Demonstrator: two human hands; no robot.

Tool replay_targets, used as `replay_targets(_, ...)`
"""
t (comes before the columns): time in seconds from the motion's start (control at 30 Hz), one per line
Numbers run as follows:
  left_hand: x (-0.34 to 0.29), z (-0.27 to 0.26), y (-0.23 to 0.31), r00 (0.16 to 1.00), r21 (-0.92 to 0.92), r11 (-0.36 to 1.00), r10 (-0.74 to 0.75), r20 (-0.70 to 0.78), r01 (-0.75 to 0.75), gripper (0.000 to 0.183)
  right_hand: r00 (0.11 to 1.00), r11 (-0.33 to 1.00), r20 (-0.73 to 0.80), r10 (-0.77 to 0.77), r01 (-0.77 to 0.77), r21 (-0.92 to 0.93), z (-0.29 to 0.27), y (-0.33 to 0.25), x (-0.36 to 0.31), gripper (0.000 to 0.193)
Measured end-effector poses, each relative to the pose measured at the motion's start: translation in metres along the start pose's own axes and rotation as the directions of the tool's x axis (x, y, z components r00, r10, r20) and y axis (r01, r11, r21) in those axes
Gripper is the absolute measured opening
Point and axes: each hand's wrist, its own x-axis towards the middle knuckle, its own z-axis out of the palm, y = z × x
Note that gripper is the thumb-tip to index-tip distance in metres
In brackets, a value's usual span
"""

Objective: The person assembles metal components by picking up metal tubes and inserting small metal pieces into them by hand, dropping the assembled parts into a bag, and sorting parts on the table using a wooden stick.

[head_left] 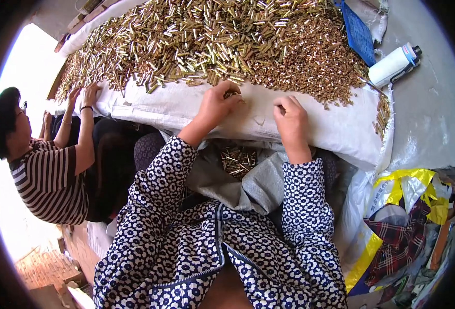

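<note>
My left hand [217, 108] is curled at the near edge of a heap of brass-coloured metal tubes [207, 49]. Small brass-coloured pieces [231, 94] show between its thumb and fingers. Over the white cloth to its right, my right hand [293, 123] has its fingers bent in toward the thumb; whatever they hold, if anything, is hidden. Closest to it lies a pile of short, coppery metal bits [315, 62]. Below my hands, an open grey sack [263, 185] across my lap contains more metal tubes [238, 160].
The heap rests on a white cloth [150, 105] covering the work surface. On the left, a person in a striped shirt [52, 177] reaches toward the same heap. A blue plastic piece [358, 33] and a white bottle [392, 67] are at right, above plastic bags [364, 206] and plaid fabric [400, 242].
</note>
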Motion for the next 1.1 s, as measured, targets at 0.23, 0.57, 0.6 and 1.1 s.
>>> replay_targets(0.23,-0.021,-0.001,0.014,0.929,-0.626,0.690,-0.314,0.193,0.363,0.010,0.865,0.387,0.427,0.264,-0.501,0.774,0.004,-0.018,-0.007,0.008)
replay_targets(0.57,-0.027,0.002,0.014,0.932,-0.681,0.640,-0.302,0.202,0.355,0.009,0.856,0.330,0.447,0.259,-0.513,0.792,0.010,-0.024,-0.010,0.008)
replay_targets(0.6,-0.028,0.001,0.015,0.930,-0.686,0.633,-0.303,0.207,0.359,0.009,0.859,0.334,0.441,0.261,-0.509,0.793,0.010,-0.024,-0.010,0.007)
replay_targets(1.1,-0.029,0.009,0.015,0.950,-0.704,0.644,-0.269,0.158,0.300,0.010,0.981,0.710,0.111,0.157,-0.190,0.678,0.013,-0.030,-0.012,0.011)
